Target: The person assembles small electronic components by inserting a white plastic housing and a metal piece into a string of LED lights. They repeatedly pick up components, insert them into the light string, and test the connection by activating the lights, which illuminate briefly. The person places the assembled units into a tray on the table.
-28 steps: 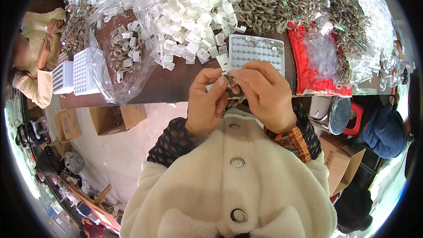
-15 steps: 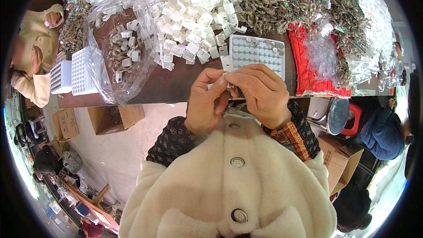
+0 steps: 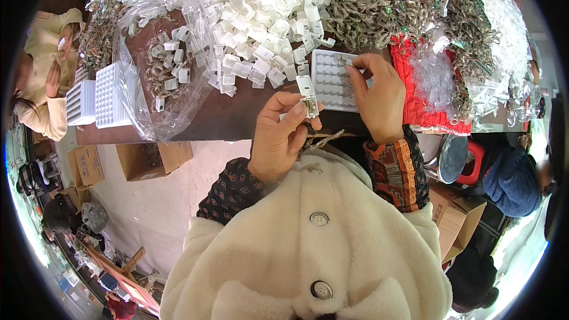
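My left hand (image 3: 278,136) pinches a small white plastic case (image 3: 305,86) at the table's near edge. A small part with metal contacts (image 3: 310,105) shows at its lower end, and a thin cord (image 3: 325,140) hangs nearby. To the right, my right hand (image 3: 380,98) reaches over a white dimpled tray (image 3: 333,102). Its thumb and forefinger are closed together at the tray's upper part, where small round silvery discs (image 3: 344,59) lie. Whatever is between those fingertips is hidden.
Loose white cases (image 3: 249,24) are heaped behind my hands. Bundled cords (image 3: 385,6) cover the back right, beside red cloth (image 3: 409,89). A clear bag (image 3: 201,77) of wired cases and stacked white trays (image 3: 109,95) stand left. Another person (image 3: 50,77) sits at far left.
My right hand has left the white case and moved right, onto the tray. My left hand stays in place with the case, whose lower part is now uncovered.
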`<act>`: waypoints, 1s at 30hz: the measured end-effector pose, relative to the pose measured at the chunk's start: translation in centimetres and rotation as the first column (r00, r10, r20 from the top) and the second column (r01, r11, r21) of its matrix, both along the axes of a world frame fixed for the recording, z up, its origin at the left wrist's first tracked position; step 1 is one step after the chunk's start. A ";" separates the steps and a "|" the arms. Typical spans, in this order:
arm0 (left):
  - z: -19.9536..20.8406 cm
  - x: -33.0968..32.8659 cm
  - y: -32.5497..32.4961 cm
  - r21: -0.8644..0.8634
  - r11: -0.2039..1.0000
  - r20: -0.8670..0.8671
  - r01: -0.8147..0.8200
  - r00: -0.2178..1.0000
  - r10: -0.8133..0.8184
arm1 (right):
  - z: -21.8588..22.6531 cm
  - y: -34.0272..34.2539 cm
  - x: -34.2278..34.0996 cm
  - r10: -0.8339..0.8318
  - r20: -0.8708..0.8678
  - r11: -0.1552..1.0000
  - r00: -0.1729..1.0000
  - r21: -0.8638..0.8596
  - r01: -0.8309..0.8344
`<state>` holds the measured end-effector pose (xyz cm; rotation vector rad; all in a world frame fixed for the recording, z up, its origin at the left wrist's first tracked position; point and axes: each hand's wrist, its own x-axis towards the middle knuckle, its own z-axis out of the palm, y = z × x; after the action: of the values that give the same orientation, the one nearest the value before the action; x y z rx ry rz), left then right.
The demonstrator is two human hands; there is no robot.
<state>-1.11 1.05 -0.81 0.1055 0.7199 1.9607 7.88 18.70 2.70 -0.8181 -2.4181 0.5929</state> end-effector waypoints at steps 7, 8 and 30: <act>0.3 0.2 0.0 0.047 0.999 0.016 0.001 1.000 -0.002 | 2.6 -3.1 1.5 0.229 -0.264 0.917 0.937 -0.265 -0.299; 0.4 0.3 -0.1 0.031 1.000 0.020 -0.001 1.000 0.001 | 2.7 -3.4 1.5 0.226 -0.288 0.908 0.930 -0.284 -0.309; 0.5 1.2 -0.8 0.061 0.998 0.093 0.003 0.996 -0.009 | 2.2 -5.8 2.2 0.325 -0.387 0.894 0.863 -0.172 -0.414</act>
<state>0.05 0.27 -0.36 0.0527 0.5984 1.9690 10.10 12.91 4.88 -0.2886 -2.1991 1.1125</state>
